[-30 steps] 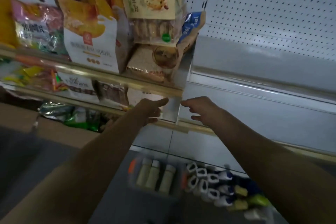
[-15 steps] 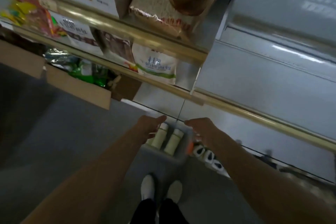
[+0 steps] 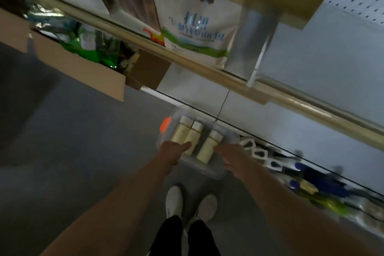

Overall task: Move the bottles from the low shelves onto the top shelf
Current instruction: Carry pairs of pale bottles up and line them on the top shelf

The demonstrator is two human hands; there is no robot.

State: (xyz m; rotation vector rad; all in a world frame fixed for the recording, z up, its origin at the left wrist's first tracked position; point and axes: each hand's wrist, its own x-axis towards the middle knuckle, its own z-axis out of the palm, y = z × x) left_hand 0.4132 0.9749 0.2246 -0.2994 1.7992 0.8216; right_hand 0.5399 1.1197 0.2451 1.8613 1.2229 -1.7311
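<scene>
Three cream bottles with white caps (image 3: 208, 145) lie side by side in a clear plastic bin (image 3: 214, 169) on the floor, an orange latch (image 3: 165, 124) on its left end. My left hand (image 3: 172, 150) reaches down over the bin's near left side, fingers extended toward the two left bottles (image 3: 188, 135). My right hand (image 3: 232, 157) hangs over the bin's right edge beside the third bottle, fingers loosely bent. Neither hand holds anything.
More bottles with white, blue and yellow parts (image 3: 301, 181) lie on the lowest shelf at the right. A gold shelf rail (image 3: 207, 66) crosses above, with snack bags (image 3: 197, 25) on it. A cardboard box (image 3: 83, 68) sits left. My shoes (image 3: 191, 203) stand below the bin.
The view tilted further down and both hands dropped from the shelf rail level to just over the bin of cream bottles on the floor.
</scene>
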